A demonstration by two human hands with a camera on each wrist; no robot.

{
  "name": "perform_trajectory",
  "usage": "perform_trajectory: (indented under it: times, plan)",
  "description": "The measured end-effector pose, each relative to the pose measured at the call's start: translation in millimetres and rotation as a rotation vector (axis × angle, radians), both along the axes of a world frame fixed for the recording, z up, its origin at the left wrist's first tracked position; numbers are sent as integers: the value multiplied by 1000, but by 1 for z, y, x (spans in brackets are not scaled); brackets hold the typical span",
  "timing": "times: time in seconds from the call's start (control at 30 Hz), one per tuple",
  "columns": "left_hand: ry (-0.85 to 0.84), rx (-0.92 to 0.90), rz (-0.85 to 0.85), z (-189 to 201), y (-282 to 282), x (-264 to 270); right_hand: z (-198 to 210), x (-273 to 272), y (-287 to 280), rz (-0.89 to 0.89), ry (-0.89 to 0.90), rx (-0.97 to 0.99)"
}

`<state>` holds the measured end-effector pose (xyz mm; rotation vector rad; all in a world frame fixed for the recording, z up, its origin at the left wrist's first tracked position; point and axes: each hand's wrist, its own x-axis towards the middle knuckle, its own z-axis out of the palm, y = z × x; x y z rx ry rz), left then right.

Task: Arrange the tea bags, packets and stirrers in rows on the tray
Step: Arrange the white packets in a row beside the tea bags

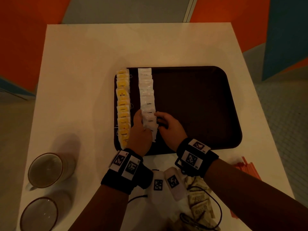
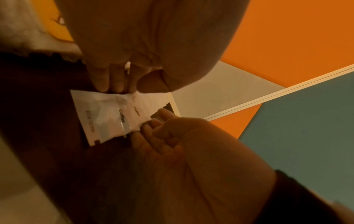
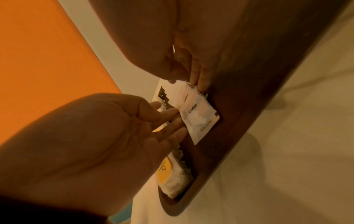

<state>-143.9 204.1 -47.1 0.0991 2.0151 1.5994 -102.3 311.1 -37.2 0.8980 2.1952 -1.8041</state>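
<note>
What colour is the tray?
Dark brown tray, seen best in the head view.

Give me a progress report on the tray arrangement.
Done: a row of yellow tea bags lies along the tray at its left edge. In hand: the left hand and right hand touch the sides of the white coffee packets in the second row. Left: the beige packets and orange stirrers lie on the table.

Dim room: white table (image 1: 100, 55), orange and teal walls (image 1: 25, 39), pale floor (image 1: 283, 105).
</note>
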Motion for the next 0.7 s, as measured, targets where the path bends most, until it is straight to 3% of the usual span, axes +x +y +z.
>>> perform_trajectory:
  times: [0.47, 0.7]
  plan:
    - [-69, -17, 28, 8, 4, -4, -1, -9, 0, -76, 30, -103]
    - [-57, -15, 40, 11, 1, -2, -5, -2, -2, -79, 28, -59]
